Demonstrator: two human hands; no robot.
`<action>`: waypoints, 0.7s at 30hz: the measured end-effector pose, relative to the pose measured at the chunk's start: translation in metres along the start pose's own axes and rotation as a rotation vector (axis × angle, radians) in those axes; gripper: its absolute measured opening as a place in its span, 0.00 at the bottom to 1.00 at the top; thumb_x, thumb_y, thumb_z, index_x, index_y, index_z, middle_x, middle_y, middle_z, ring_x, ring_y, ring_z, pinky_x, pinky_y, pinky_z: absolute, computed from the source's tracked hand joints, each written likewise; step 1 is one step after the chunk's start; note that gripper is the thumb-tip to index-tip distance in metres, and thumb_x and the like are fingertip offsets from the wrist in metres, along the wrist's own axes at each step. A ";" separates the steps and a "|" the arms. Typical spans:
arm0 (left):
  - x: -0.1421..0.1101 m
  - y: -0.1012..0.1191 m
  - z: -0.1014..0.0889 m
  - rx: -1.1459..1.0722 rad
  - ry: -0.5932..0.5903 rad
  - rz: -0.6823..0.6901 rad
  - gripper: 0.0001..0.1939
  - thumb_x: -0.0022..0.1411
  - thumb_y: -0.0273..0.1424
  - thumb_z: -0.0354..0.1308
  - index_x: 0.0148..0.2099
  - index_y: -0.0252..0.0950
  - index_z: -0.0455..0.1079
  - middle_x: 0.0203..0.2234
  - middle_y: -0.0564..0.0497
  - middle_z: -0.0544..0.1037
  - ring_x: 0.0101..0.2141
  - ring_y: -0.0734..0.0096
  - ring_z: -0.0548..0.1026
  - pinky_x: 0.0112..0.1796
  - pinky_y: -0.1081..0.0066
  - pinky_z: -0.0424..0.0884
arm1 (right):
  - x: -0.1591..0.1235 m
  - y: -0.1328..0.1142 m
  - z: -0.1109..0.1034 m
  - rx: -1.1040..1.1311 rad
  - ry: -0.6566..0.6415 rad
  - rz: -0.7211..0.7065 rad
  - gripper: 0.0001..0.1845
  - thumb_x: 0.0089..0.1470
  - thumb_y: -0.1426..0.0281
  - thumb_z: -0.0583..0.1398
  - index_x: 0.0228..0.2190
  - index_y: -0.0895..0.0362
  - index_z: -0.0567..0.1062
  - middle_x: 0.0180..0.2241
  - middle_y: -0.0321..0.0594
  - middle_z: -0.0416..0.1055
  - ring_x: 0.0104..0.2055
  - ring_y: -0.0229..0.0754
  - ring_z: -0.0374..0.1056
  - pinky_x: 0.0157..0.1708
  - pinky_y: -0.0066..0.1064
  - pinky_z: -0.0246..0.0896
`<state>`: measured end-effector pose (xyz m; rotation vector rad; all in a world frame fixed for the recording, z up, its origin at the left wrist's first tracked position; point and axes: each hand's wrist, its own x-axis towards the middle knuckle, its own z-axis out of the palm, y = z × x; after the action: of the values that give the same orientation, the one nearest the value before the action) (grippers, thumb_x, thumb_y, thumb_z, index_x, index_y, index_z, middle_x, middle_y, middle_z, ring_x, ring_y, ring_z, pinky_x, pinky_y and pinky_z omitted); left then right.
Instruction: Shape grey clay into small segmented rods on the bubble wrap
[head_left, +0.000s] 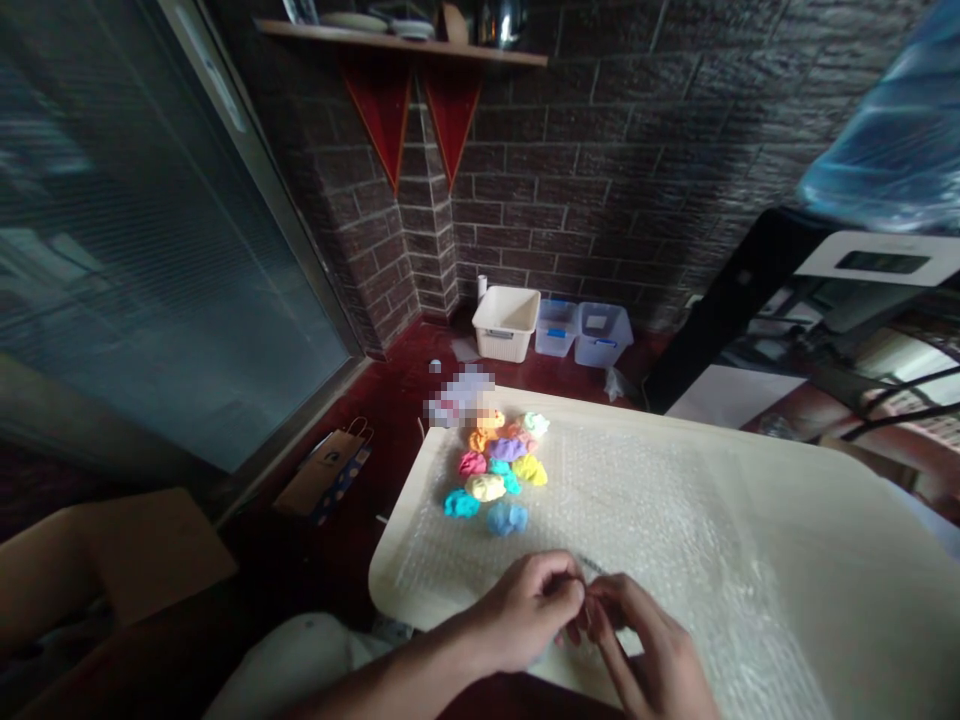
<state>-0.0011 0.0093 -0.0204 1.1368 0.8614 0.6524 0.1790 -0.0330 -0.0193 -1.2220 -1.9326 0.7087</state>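
My left hand (536, 605) and my right hand (643, 635) meet over the near edge of the table, fingertips pinched together. Whatever sits between the fingertips is too small and too hidden to name. Just beyond them lies a small dark strip (591, 565), and I cannot tell if either hand touches it. Farther off, several soft-looking, crumpled colored lumps are grouped on bubble wrap (622, 490). Closest to my hands is a blue lump (508, 518), with a teal lump (461, 503) to its left. Behind these are a cream lump (486, 487), a yellow lump (531, 470) and a purple lump (508, 450).
The pale table (810, 500) has a rounded left corner. Beyond it, a cream basket (504, 340) and two clear bins stand by the brick wall. A paper bag (322, 465) and a cardboard box (150, 560) are at left. A water dispenser (720, 300) stands at right.
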 end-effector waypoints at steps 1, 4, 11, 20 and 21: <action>0.000 -0.001 0.000 0.016 -0.001 0.003 0.12 0.64 0.38 0.57 0.33 0.35 0.66 0.24 0.53 0.72 0.23 0.76 0.68 0.27 0.74 0.64 | -0.001 0.001 0.001 -0.005 0.006 0.006 0.03 0.69 0.68 0.57 0.40 0.51 0.72 0.31 0.36 0.77 0.30 0.40 0.77 0.32 0.24 0.73; 0.000 -0.003 0.000 0.051 -0.007 0.012 0.10 0.64 0.36 0.57 0.33 0.35 0.66 0.23 0.55 0.69 0.23 0.76 0.67 0.28 0.73 0.63 | 0.000 0.002 0.002 -0.019 0.015 -0.007 0.03 0.68 0.67 0.59 0.39 0.50 0.71 0.29 0.34 0.77 0.26 0.38 0.76 0.27 0.23 0.72; -0.001 -0.006 -0.001 0.043 0.015 0.054 0.08 0.62 0.32 0.57 0.31 0.35 0.67 0.21 0.55 0.70 0.24 0.75 0.68 0.28 0.74 0.62 | 0.005 0.000 0.000 -0.060 0.064 -0.052 0.06 0.69 0.67 0.57 0.36 0.50 0.69 0.26 0.33 0.76 0.23 0.38 0.76 0.24 0.23 0.72; 0.000 0.003 0.001 -0.010 0.020 0.023 0.13 0.63 0.40 0.59 0.33 0.34 0.69 0.23 0.53 0.72 0.24 0.74 0.71 0.28 0.74 0.66 | 0.005 -0.001 -0.002 -0.047 0.060 -0.071 0.04 0.70 0.66 0.56 0.40 0.50 0.70 0.29 0.36 0.78 0.26 0.39 0.78 0.27 0.23 0.74; -0.001 0.003 0.000 -0.004 0.022 0.023 0.13 0.64 0.40 0.58 0.33 0.34 0.69 0.23 0.52 0.73 0.24 0.74 0.71 0.29 0.74 0.67 | 0.005 -0.002 -0.001 -0.041 0.060 -0.066 0.04 0.70 0.66 0.56 0.39 0.50 0.70 0.29 0.36 0.78 0.26 0.39 0.78 0.27 0.23 0.74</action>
<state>-0.0011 0.0096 -0.0169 1.1389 0.8661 0.6862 0.1777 -0.0293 -0.0160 -1.1849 -1.9372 0.5944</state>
